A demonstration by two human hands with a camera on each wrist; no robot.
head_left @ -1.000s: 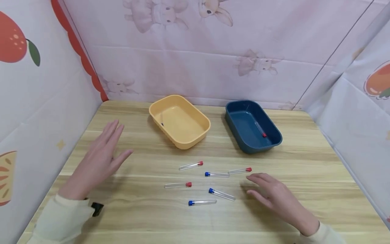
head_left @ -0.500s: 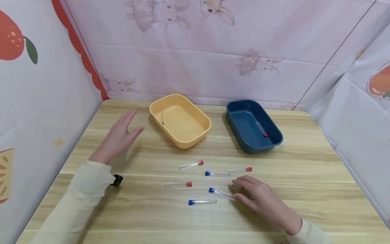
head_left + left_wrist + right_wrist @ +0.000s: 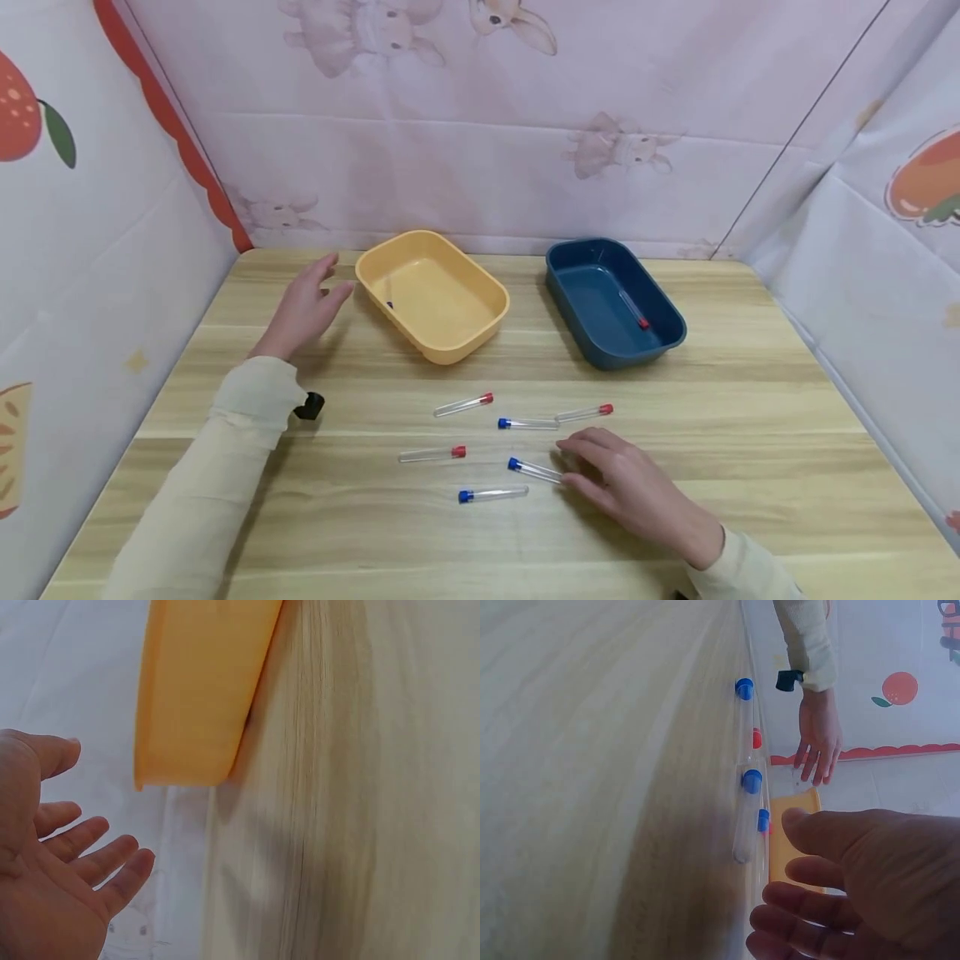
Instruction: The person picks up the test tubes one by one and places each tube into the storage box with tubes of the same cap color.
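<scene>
1. The left hand (image 3: 303, 307) is just beside the left side of the yellow bin (image 3: 442, 308), its thumb and fingers spread wide, holding nothing.
2. The right hand (image 3: 633, 487) is low above the table (image 3: 675, 417), a gap between thumb and fingers, with nothing in its grasp.
3. The nearest blue-capped test tube (image 3: 534, 471) lies on the table, its clear end beside the right thumb; I cannot tell whether they touch.
4. A front blue-capped tube (image 3: 493, 495) and a rear blue-capped tube (image 3: 528, 424) lie near it.
5. Three red-capped tubes (image 3: 432, 455) lie around these, one end-to-end with the rear blue-capped tube.
6. One dark-capped tube (image 3: 389, 301) leans inside the yellow bin; another tube with a red cap (image 3: 642, 323) lies inside the navy bin (image 3: 592, 296).
</scene>
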